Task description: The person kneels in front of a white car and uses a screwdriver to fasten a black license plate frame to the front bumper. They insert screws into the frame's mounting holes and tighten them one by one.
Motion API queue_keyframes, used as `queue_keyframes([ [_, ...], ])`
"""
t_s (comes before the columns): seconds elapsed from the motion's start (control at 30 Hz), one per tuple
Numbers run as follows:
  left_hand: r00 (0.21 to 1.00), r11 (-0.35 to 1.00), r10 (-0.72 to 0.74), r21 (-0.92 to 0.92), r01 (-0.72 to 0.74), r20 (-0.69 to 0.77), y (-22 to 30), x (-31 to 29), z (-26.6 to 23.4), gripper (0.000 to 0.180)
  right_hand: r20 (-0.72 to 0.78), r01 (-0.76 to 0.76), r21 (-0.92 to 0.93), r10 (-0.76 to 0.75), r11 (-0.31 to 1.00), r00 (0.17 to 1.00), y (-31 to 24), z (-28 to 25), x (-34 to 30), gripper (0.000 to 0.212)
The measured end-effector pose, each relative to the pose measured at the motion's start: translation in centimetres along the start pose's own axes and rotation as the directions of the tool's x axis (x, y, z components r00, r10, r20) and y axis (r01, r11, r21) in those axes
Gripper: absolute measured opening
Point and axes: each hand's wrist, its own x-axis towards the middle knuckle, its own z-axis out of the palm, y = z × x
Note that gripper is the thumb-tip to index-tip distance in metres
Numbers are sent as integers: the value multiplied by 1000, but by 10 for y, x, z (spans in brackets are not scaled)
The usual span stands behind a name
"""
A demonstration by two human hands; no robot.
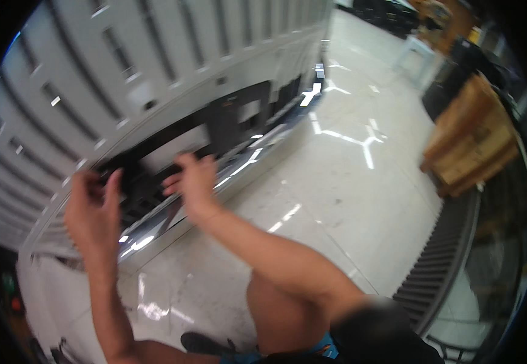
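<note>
**Two hands at the dark opening of a grey cabinet**

Two bare hands are raised in front of a tall grey cabinet (pixel 154 67) with rows of narrow slotted panels. Low on its front is a dark opening (pixel 215 136) edged by a shiny metal ledge (pixel 239 167). Right of the cabinet a pale, glossy floor (pixel 348 200) reflects ceiling lights. Far right of the cabinet stands a wooden crate (pixel 472 136), and below that a ribbed roller conveyor (pixel 442 255) curves along the edge of view.

The left hand (pixel 90 212) is held upright just before the opening's left part, fingers loosely curled; blur hides whether it grips anything. The right hand (pixel 193 182) reaches to the opening, fingers bent over its dark lower edge and apparently touching it, wrist bent, forearm running down toward a raised knee (pixel 281 315).
</note>
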Motion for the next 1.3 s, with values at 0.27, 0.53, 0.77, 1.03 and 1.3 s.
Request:
queue_keyframes([
  [0.27, 998, 999, 33, 20, -34, 56, -2, 5, 0, 27, 28, 46, 8, -46, 999, 999, -6, 1, -2, 36],
  [0.53, 984, 995, -39, 101, 22, 173, 5, 3, -11, 25, 46, 66, -27, -65, 997, 997, -9, 0, -3, 35],
  [0.77, 996, 995, 86, 37, -88, 36, 3, 2, -4, 37, 40, 59, -45, -57, 997, 998, -9, 1, -4, 35],
  [1.03, 988, 989, -34, 150, 12, 150, -1, 6, -11, 33, 45, 90, -36, -88, 995, 995, -5, 2, -3, 35],
  [1.3, 981, 973, 194, 122, -194, 14, -1, 5, -12, 19, 45, 69, -87, -65, 994, 997, -6, -1, 1, 36],
])
